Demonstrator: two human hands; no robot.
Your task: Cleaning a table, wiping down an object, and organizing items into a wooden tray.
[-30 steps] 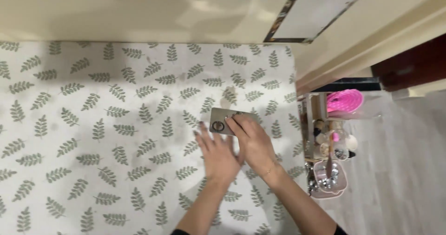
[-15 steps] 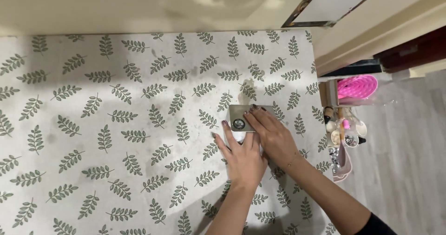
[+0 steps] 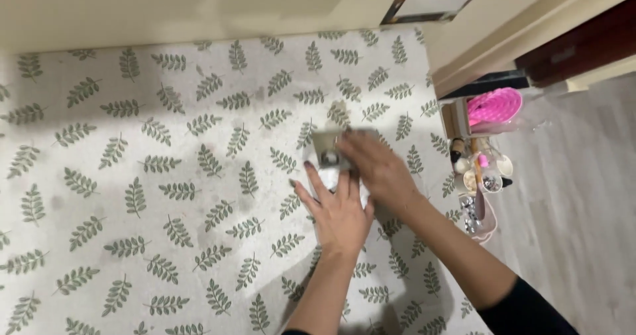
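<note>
A small grey square piece (image 3: 326, 149) with a dark round centre lies on a white cloth printed with green leaf sprigs (image 3: 165, 189). My right hand (image 3: 379, 170) reaches in from the lower right; its fingers cover the piece's right side and look blurred. My left hand (image 3: 339, 210) lies flat just below the piece, fingers spread, pressing on a small white thing (image 3: 329, 176) that shows between the fingers. Most of that white thing is hidden under the hands.
Off the cloth's right edge stands a small rack (image 3: 478, 182) crowded with cups, jars and utensils, and a pink ribbed item (image 3: 494, 104) sits above it. Pale wood-look floor (image 3: 583, 209) lies further right. A cream wall (image 3: 199, 3) runs along the top.
Both hands stay on the grey piece. My right hand has slid further over it, and my left hand's fingers have spread wider below it. The view has shifted slightly.
</note>
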